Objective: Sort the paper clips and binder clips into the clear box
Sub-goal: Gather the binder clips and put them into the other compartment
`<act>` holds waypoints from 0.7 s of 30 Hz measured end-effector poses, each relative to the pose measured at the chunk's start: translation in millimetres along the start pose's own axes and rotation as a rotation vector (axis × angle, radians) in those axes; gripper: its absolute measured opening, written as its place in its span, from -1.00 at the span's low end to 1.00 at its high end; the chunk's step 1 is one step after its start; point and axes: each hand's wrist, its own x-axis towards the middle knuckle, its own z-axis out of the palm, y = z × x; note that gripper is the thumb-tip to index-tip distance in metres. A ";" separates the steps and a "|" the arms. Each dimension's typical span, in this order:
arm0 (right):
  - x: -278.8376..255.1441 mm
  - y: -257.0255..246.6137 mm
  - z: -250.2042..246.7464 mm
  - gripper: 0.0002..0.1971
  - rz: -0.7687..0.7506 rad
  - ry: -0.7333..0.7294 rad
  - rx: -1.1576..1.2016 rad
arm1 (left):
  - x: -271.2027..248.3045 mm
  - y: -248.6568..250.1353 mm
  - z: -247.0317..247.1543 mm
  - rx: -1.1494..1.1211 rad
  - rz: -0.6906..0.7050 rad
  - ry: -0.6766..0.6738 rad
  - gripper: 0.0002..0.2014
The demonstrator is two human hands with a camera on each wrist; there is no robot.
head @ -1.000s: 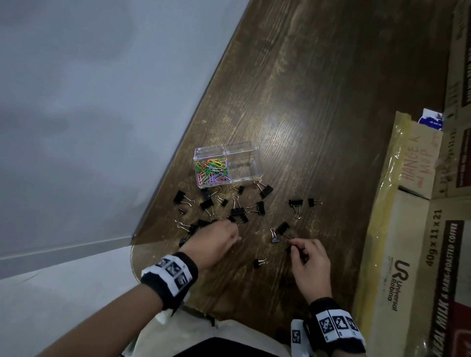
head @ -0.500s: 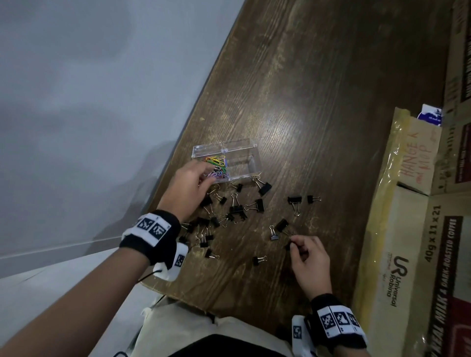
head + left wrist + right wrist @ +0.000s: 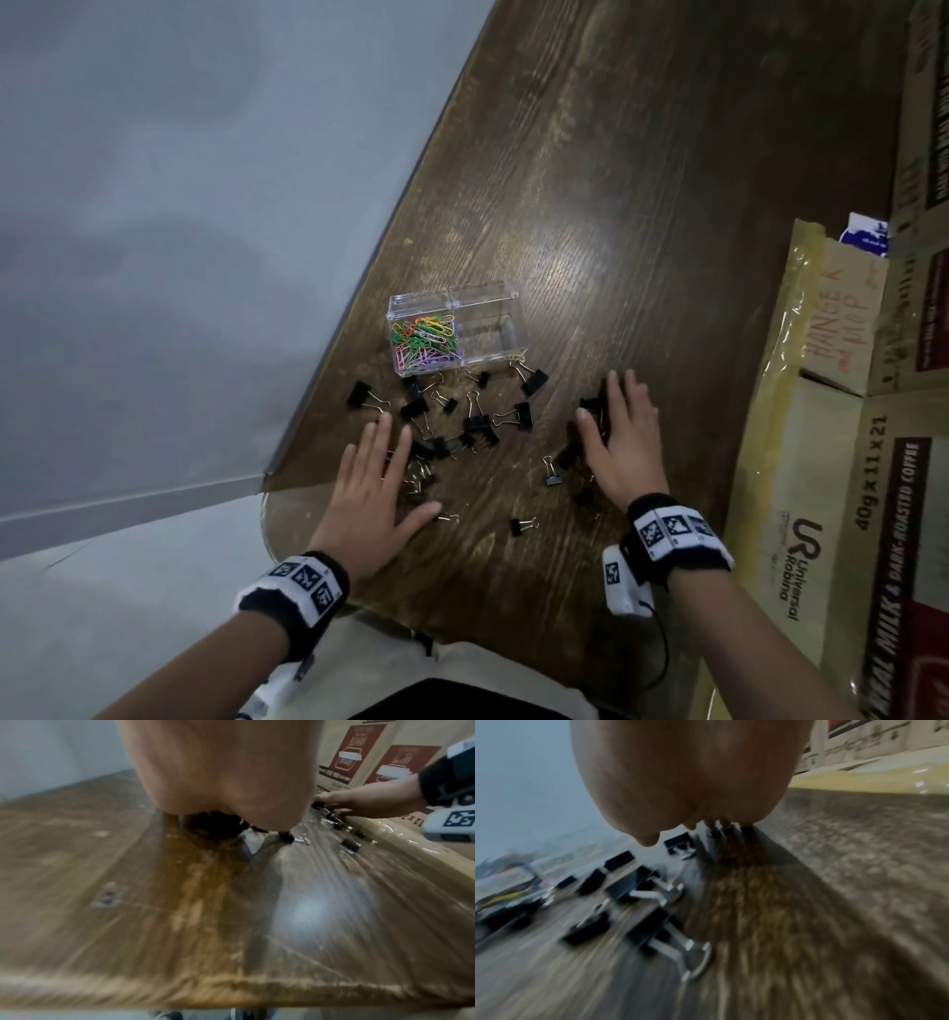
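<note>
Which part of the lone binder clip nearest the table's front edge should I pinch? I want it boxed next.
Pinch the black body of the binder clip across its flat sides, coming straight down from above. It lies apart from the others on the table, so fingers have room. Its thin wire handles point right and would likely pivot or slip. The right hand is nearer.

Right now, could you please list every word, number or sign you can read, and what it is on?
"HANGER and MOP": handwritten in red on the cardboard flap.
"40g x 11 x 21", "DARK-ROASTED COFFEE", "MILK", "UR Universal Robina": cardboard box.
Square code markers, no words: wristbands.
Blue-and-white packet: too small to read.
</note>
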 end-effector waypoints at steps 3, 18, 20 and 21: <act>-8.9 -19.4 22.3 -0.32 -0.126 -0.053 -0.109 | 6.2 21.2 3.6 0.037 0.078 -0.023 -0.07; -71.8 -4.0 14.5 -0.26 -0.021 -0.045 0.187 | 38.9 -16.2 -22.8 -0.104 -0.097 0.109 -0.10; -77.0 2.9 12.7 -0.03 -0.015 -0.142 0.157 | 41.8 -24.1 -23.4 -0.113 -0.048 0.074 -0.12; -79.0 4.9 14.5 0.02 -0.047 -0.163 0.124 | 41.7 -23.2 -23.1 -0.106 -0.001 0.057 -0.13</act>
